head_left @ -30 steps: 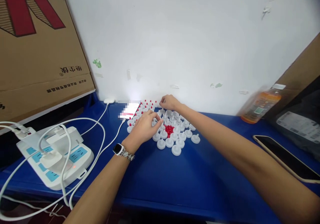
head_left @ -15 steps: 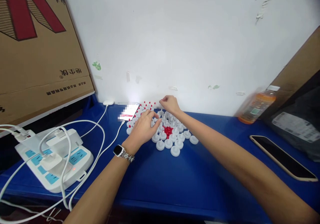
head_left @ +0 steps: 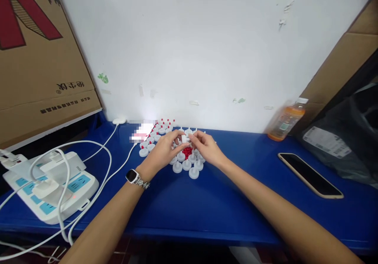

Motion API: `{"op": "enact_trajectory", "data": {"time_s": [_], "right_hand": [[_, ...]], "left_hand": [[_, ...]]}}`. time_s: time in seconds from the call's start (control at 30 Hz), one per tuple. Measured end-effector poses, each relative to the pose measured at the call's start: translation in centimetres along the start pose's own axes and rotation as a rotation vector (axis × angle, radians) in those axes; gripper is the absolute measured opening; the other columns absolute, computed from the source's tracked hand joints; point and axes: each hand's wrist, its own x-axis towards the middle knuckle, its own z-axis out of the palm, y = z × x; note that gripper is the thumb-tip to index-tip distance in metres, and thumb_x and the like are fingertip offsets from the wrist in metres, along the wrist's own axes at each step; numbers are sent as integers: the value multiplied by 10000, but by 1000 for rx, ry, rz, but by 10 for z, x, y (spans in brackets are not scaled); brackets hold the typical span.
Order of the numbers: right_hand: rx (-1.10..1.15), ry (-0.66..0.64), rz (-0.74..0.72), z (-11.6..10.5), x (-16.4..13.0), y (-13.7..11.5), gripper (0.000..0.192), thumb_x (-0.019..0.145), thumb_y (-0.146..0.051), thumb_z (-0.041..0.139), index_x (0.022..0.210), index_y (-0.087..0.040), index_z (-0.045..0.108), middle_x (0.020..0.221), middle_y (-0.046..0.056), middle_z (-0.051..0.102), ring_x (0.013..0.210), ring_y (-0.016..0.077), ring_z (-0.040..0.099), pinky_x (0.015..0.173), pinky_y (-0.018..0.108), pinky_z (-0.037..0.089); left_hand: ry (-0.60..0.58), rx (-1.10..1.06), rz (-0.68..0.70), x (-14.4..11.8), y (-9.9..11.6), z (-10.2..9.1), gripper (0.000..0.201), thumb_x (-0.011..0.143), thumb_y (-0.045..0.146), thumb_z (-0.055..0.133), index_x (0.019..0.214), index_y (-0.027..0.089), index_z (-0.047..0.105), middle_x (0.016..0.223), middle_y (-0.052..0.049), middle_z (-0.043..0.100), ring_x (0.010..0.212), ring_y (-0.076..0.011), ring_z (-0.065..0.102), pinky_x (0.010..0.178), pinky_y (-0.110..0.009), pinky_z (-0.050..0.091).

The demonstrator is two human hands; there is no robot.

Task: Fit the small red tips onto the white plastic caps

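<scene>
Over the cluster of caps, my left hand [head_left: 165, 145] is closed, thumb and fingertips pinching a white nozzle cap [head_left: 184, 139] turned on its side. My right hand [head_left: 207, 146] meets it from the right, its thumb and fingers pinched at the cap's other end; anything smaller between them is hidden. Below the hands lies a pile of small red tips [head_left: 187, 153]. White nozzle caps [head_left: 193, 172] without red tips stand around that pile, partly covered by my hands. To the left, several white caps with red tips [head_left: 143, 152] stand in a group.
A lit phone [head_left: 143, 132] on a cable lies beside the red-tipped caps. On the left is a power strip [head_left: 50, 201] with looping white cables. At right are a dark phone [head_left: 310, 175], an orange drink bottle [head_left: 286, 122] and a dark plastic bag [head_left: 351, 134]. A white wall [head_left: 189, 51] rises behind.
My right hand has come from the back by the wall down to my left hand. Both now pinch a white nozzle cap. The view has turned slightly right.
</scene>
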Motion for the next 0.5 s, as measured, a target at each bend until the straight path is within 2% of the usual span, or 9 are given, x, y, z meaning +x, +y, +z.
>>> {"op": "enact_trajectory", "data": {"time_s": [0.07, 0.13, 0.27, 0.37, 0.43, 0.5], "right_hand": [[-82, -26, -46, 0, -2, -2, 448, 931, -598, 471, 702, -213, 459, 615, -39, 460, 566, 114, 406, 554, 258, 331], [-43, -42, -44, 2, -2, -5, 474, 926, -622, 457, 676, -221, 411, 596, -45, 392, 552, 114, 351, 531, 260, 296], [270, -111, 193, 8, 2, -14, 492, 883, -609, 526, 631, -243, 313, 523, -81, 217, 468, 95, 194, 464, 259, 188], [413, -164, 334, 10, 3, -21, 486, 886, -522, 553, 608, -249, 263, 515, -93, 162, 455, 83, 144, 461, 258, 149], [379, -134, 312, 11, 2, -24, 479, 894, -519, 544, 607, -248, 273, 513, -86, 183, 457, 87, 165, 463, 261, 164], [229, -39, 190, 12, 1, -25, 481, 907, -567, 513, 615, -241, 313, 515, -69, 240, 469, 100, 216, 472, 269, 201]], "left_hand": [[5, -1, 32, 0, 2, -2, 310, 934, 430, 618, 1155, 215, 592, 940, -29, 668, 811, -173, 613, 728, -301, 490], [20, 11, 81, 0, 3, -5, 308, 931, 415, 628, 1162, 216, 588, 999, -41, 672, 840, -175, 611, 759, -306, 500], [34, 140, 209, 1, 5, -15, 295, 950, 392, 602, 1191, 221, 584, 1095, -71, 666, 1009, -229, 587, 874, -376, 498], [14, 239, 265, 2, 7, -21, 271, 965, 365, 580, 1188, 211, 594, 1129, -88, 665, 1098, -257, 556, 940, -422, 474], [28, 212, 248, 2, 9, -21, 276, 956, 377, 594, 1173, 207, 605, 1112, -86, 673, 1075, -251, 570, 940, -416, 473], [68, 84, 148, 3, 8, -18, 303, 934, 429, 617, 1142, 209, 613, 1016, -65, 684, 957, -220, 606, 860, -369, 500]]}}
